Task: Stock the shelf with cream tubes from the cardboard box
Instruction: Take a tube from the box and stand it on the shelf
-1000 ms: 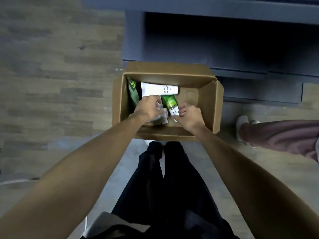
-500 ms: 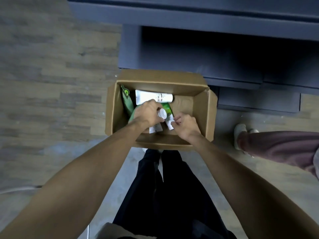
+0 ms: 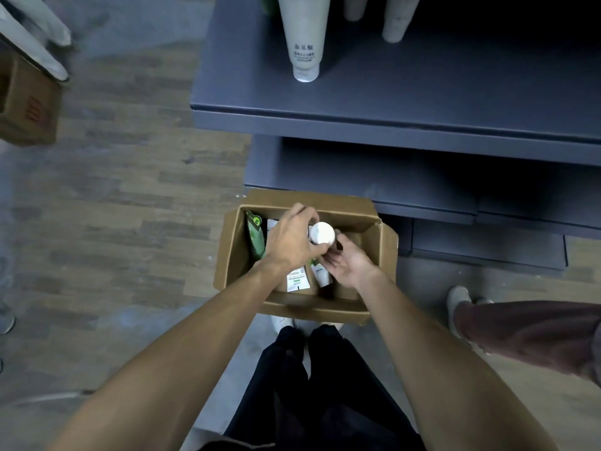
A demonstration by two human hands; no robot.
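A cream tube (image 3: 322, 234), white cap up, was clamped between my left hand (image 3: 289, 242) and right hand (image 3: 346, 263) over the cardboard box (image 3: 385, 245). Three more tubes lay inside; three stood on the shelf (image 3: 406, 92).

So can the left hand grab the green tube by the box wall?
Probably not yet. The left hand is gripping the white-capped tube, though the green tube stands uncovered just beside it in the cardboard box.
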